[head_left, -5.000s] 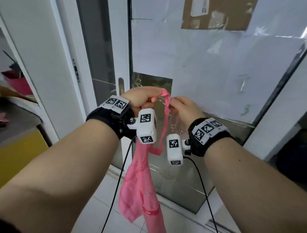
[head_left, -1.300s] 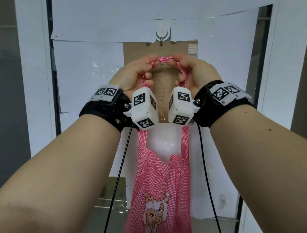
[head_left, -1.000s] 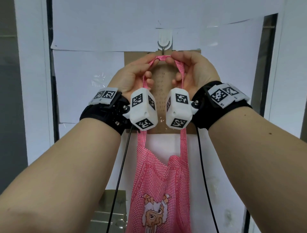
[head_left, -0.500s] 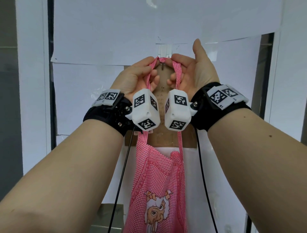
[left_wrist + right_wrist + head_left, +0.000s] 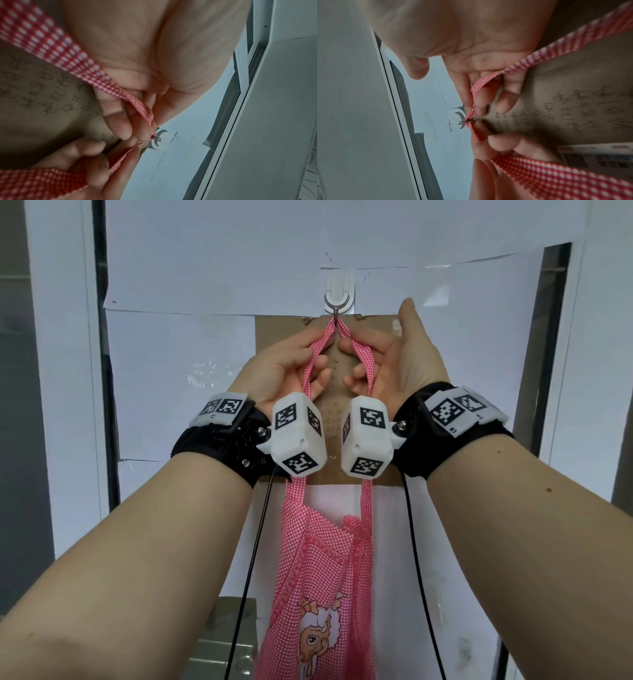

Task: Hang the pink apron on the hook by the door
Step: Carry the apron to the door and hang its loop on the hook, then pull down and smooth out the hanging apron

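The pink checked apron (image 5: 322,570) hangs down the door with a cartoon sheep on its bib. Its neck strap (image 5: 337,325) is looped over the metal hook (image 5: 337,304) on a white stick-on base. My left hand (image 5: 294,364) pinches the left run of the strap just below the hook. My right hand (image 5: 387,361) has its fingers curled round the right run, thumb stretched up and off the strap. In the left wrist view the strap (image 5: 106,86) runs through my left hand's fingers (image 5: 118,121) to the hook (image 5: 157,139). The right wrist view shows the hook (image 5: 461,120) and my right hand's fingers (image 5: 488,94).
A brown cardboard sheet (image 5: 274,332) with handwriting is taped under the hook, on white paper (image 5: 205,268) that covers the door. Dark frame strips run down at left (image 5: 101,371) and right (image 5: 551,337). A metal box (image 5: 236,642) sits low behind the apron.
Both hands lifted the strap loop up to the hook and set it over it. They have since slid a little down the strap, and my right thumb has come off it.
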